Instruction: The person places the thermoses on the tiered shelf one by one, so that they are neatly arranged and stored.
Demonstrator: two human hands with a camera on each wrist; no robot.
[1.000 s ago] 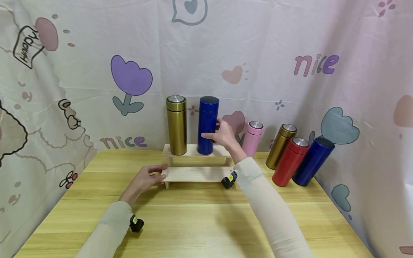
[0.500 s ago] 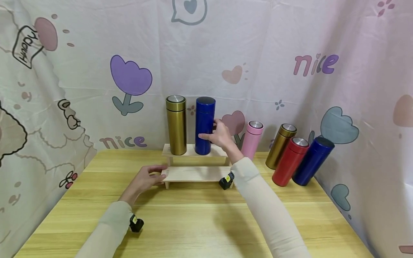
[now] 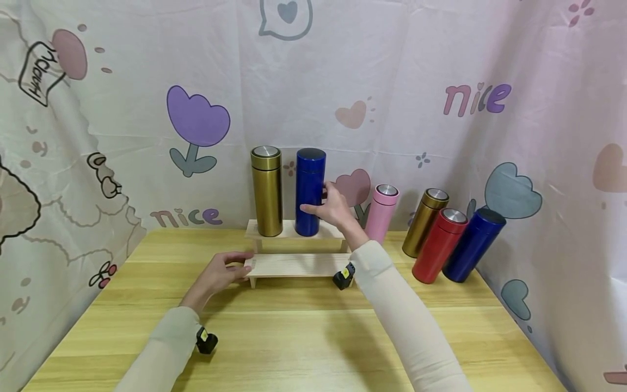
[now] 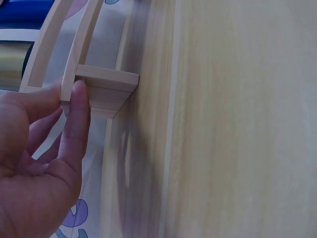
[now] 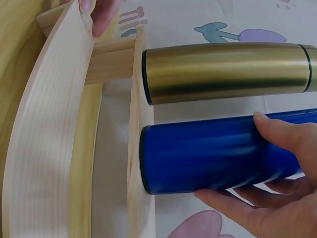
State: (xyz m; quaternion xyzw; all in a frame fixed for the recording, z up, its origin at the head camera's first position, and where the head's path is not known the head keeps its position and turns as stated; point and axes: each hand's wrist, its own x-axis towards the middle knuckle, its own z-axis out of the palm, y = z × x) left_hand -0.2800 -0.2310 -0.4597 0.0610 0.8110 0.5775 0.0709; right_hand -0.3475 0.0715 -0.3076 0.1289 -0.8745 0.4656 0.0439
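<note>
A two-tier wooden rack (image 3: 296,265) stands at the back of the table. On its upper shelf a gold thermos bottle (image 3: 266,198) is upright at the left. Beside it, a small gap apart, is a blue thermos bottle (image 3: 308,190), also upright with its base at the shelf. My right hand (image 3: 335,207) grips the blue bottle's lower body from the right, thumb in front, as the right wrist view shows too. At the lower shelf's left end, my left hand (image 3: 221,276) pinches the board between thumb and fingers (image 4: 74,124).
Right of the rack stands a pink bottle (image 3: 383,212), partly behind the right forearm. Farther right are a second gold bottle (image 3: 425,223), a red bottle (image 3: 439,246) and another blue bottle (image 3: 474,245). A printed cloth (image 3: 401,65) hangs behind the wooden table (image 3: 274,343).
My right hand has shifted the blue bottle slightly left along the upper shelf, closer to the gold one, then stays there. The left hand keeps its place on the rack.
</note>
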